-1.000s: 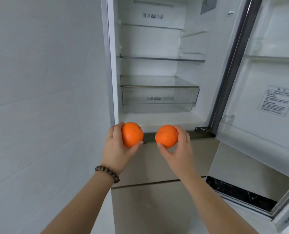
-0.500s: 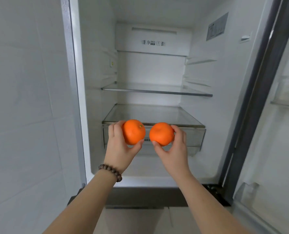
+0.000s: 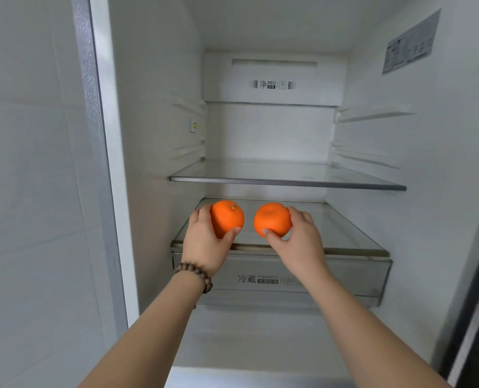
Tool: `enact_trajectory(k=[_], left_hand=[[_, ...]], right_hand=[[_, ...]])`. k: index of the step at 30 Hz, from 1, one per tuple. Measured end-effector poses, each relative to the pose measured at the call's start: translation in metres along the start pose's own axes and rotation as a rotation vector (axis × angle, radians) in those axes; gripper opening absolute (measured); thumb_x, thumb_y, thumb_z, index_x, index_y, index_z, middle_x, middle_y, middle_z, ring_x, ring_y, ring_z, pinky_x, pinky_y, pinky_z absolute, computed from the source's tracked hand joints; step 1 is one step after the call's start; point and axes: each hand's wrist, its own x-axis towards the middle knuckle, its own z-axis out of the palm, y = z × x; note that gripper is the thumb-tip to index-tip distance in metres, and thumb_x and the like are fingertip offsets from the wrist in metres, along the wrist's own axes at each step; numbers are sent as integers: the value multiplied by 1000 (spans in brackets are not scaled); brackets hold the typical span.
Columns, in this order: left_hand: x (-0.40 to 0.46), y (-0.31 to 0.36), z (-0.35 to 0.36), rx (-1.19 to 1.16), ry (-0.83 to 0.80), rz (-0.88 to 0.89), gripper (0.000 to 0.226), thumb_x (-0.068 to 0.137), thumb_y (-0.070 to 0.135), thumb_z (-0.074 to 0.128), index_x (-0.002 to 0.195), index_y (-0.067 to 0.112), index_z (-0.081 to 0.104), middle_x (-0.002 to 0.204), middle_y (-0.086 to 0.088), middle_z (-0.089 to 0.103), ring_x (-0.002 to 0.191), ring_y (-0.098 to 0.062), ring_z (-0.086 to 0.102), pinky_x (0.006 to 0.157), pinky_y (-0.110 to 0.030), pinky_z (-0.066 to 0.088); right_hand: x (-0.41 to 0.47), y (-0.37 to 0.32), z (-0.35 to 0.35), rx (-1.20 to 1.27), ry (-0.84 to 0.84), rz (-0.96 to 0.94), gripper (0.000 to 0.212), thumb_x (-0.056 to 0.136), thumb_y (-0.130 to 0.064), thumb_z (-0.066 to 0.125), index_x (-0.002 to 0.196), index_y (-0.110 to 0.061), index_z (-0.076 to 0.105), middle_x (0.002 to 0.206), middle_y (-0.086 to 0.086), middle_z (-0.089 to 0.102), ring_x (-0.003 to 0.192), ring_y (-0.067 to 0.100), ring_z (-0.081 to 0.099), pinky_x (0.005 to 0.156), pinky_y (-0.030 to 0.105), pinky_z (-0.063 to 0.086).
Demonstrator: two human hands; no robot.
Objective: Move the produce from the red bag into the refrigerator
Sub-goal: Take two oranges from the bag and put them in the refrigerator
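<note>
- Left hand cups one orange; right hand pinches the other orange, both just above the glass shelf over the drawer.
- Lower each until it rests on the glass.
- Set them apart, well back from the edge.
- Loosen each grip slowly; round fruit will likely roll.

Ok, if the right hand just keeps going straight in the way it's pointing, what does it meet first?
Probably nothing soon. The right hand, holding an orange, points over the glass shelf atop the crisper drawer; the path looks free to the fridge's back wall. Its height above the glass is unclear.
</note>
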Motion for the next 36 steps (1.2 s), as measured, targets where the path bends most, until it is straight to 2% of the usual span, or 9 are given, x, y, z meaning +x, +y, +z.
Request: enact_trajectory(k=[2, 5, 9, 14, 19, 29, 31, 33, 36], left_hand=[[12, -4, 3, 18, -23, -52, 68, 74, 41, 73, 129, 11, 45, 125, -11, 53, 109, -26, 53, 82, -23, 34], [28, -8, 3, 28, -76, -92, 63, 73, 41, 75, 121, 10, 50, 113, -11, 61, 101, -26, 57, 75, -25, 37], [50, -11, 6, 79, -151, -152, 63, 72, 43, 76, 118, 7, 52, 110, -10, 62, 100, -26, 57, 73, -27, 38], [79, -19, 15, 93, -194, -240, 66, 75, 45, 72, 123, 5, 51, 119, -11, 60, 107, -28, 57, 75, -27, 39], [101, -24, 26, 82, -210, -339, 69, 74, 46, 72, 124, 4, 50, 122, -13, 59, 108, -28, 57, 76, -29, 40], [108, -23, 35, 104, -215, -364, 67, 75, 50, 70, 119, 3, 50, 116, -15, 60, 104, -28, 58, 74, -30, 43], [106, -21, 34, 127, -249, -361, 80, 72, 55, 70, 125, 2, 44, 120, -14, 58, 107, -28, 57, 77, -31, 43], [102, -19, 30, 175, -284, -357, 95, 70, 57, 70, 135, -1, 33, 125, -14, 54, 112, -28, 55, 80, -32, 44], [95, -17, 23, 236, -310, -300, 97, 69, 52, 75, 136, -1, 28, 130, -14, 50, 116, -28, 52, 89, -34, 45]], right_hand=[[11, 5, 4, -77, -56, 35, 53, 76, -40, 68, 120, -16, 51, 113, 8, 55, 99, 27, 55, 77, 32, 43], [26, 12, 9, -30, -119, 74, 38, 74, -39, 70, 101, -15, 56, 94, 5, 61, 86, 25, 56, 68, 31, 41], [54, 18, 18, 18, -215, 145, 38, 74, -37, 72, 100, -11, 59, 90, 3, 61, 83, 21, 54, 67, 27, 36], [89, 27, 34, -2, -298, 213, 34, 77, -38, 69, 94, -9, 64, 86, 5, 61, 83, 24, 56, 61, 28, 36], [113, 30, 57, -12, -293, 239, 39, 77, -39, 68, 100, -7, 65, 99, 12, 67, 94, 29, 59, 70, 28, 38], [125, 32, 72, -33, -290, 244, 55, 79, -48, 65, 114, -7, 57, 113, 14, 63, 102, 30, 57, 74, 29, 38], [123, 29, 68, -51, -292, 227, 73, 79, -52, 63, 129, -3, 45, 125, 16, 56, 113, 32, 53, 80, 30, 38], [117, 23, 61, -77, -309, 215, 91, 80, -55, 61, 143, -1, 23, 140, 16, 44, 126, 32, 43, 91, 32, 37], [101, 17, 51, -72, -312, 168, 96, 82, -55, 58, 147, -4, 10, 151, 13, 29, 137, 30, 31, 104, 35, 31]])
